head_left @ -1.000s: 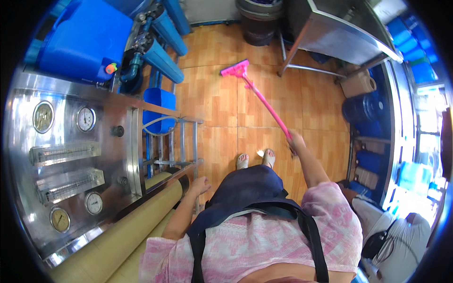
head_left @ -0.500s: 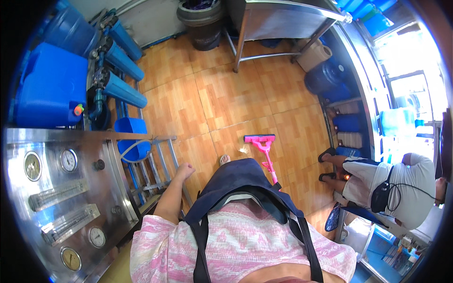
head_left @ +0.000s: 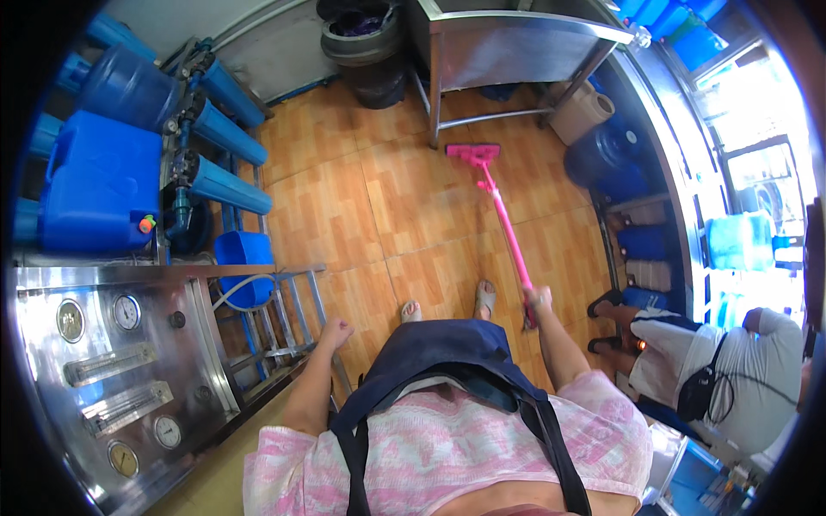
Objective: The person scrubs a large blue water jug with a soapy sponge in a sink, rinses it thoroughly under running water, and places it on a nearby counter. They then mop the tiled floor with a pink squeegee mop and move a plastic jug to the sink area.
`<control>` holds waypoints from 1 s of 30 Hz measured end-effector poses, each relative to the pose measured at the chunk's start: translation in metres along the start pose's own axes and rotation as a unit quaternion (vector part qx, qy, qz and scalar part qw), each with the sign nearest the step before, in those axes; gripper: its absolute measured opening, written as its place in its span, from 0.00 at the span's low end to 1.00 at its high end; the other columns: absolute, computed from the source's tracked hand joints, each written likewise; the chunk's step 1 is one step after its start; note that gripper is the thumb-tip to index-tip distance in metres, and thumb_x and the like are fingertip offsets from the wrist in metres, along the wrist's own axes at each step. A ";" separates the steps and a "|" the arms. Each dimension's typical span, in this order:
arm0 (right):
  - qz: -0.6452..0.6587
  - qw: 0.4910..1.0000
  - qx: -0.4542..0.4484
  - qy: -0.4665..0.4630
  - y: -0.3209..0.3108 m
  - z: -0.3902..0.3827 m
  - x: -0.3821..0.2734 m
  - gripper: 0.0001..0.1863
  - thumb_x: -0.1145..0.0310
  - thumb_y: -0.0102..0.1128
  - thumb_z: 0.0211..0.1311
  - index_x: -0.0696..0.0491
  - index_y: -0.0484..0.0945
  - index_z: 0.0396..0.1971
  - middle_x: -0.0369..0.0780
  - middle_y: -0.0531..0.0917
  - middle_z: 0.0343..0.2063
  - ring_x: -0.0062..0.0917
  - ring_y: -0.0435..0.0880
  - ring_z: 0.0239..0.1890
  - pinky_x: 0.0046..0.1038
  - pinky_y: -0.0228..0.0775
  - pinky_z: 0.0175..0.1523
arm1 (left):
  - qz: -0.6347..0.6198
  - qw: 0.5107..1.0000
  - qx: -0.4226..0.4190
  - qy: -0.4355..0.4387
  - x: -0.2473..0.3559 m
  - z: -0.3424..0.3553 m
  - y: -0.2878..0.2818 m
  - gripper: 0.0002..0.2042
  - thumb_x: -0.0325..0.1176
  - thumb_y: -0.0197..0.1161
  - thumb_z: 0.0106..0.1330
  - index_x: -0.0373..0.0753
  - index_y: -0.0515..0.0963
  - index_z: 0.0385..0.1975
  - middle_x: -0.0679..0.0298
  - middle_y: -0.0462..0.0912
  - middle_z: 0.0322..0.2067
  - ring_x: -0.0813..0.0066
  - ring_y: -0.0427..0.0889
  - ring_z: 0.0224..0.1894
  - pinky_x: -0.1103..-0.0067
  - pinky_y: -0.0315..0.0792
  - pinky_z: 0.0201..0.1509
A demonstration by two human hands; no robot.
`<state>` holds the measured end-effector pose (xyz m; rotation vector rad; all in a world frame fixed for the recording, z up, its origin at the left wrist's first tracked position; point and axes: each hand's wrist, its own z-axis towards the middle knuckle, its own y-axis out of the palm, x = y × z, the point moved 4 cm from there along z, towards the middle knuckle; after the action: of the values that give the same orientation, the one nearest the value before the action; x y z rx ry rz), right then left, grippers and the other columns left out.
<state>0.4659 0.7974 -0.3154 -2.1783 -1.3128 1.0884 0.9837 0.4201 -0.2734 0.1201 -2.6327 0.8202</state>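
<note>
A pink floor mop (head_left: 512, 234) reaches away from me across the wood-patterned floor. Its flat head, dark along the far edge, lies on the tiles near a leg of the steel table. My right hand (head_left: 539, 298) is closed round the upper part of the handle, on my right side. Loosely curled into a fist, my left hand (head_left: 338, 332) hangs beside the metal ladder (head_left: 298, 303) with nothing visible in it. A dark blue apron (head_left: 434, 353) covers my front, and both my sandalled feet show beyond its edge.
To the left stand a steel gauge panel (head_left: 52, 370), blue filter housings (head_left: 228, 187) and a blue jug (head_left: 103, 185). Ahead are a lidded bin (head_left: 366, 56) and a steel table (head_left: 525, 56). At right, a person (head_left: 744, 370) sits near racks of water containers.
My right hand has come into view on the handle. The mop head has slid forward, away from me, toward the steel table. My right foot now shows; my left hand stays curled.
</note>
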 end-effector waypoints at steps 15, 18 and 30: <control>-0.173 0.981 0.012 -0.089 -0.088 0.182 -0.173 0.25 0.53 0.59 0.63 0.37 0.78 0.60 0.46 0.84 0.52 0.38 0.84 0.55 0.38 0.76 0.59 | 0.012 0.996 -0.081 -0.032 0.082 -0.093 0.187 0.23 0.46 0.69 0.60 0.36 0.80 0.49 0.50 0.86 0.43 0.57 0.85 0.47 0.68 0.77 0.53; -0.169 0.981 0.053 -0.078 -0.148 0.176 -0.098 0.27 0.52 0.61 0.59 0.37 0.78 0.61 0.45 0.84 0.52 0.37 0.84 0.54 0.37 0.76 0.58 | -0.029 1.000 -0.008 -0.006 0.103 -0.055 0.172 0.22 0.45 0.69 0.61 0.36 0.79 0.50 0.51 0.86 0.43 0.58 0.85 0.46 0.68 0.78 0.52; -0.130 0.987 0.090 -0.006 -0.220 -0.088 0.300 0.23 0.54 0.68 0.55 0.55 0.84 0.46 0.52 0.87 0.35 0.42 0.88 0.39 0.40 0.79 0.45 | -0.005 0.987 0.000 0.158 0.119 -0.094 0.195 0.22 0.43 0.69 0.61 0.35 0.79 0.50 0.53 0.86 0.42 0.60 0.86 0.44 0.71 0.79 0.50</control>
<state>0.4870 1.1728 -0.2443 -1.8155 -1.3977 1.0724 0.8675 0.6380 -0.2605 0.0029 -2.3326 0.7663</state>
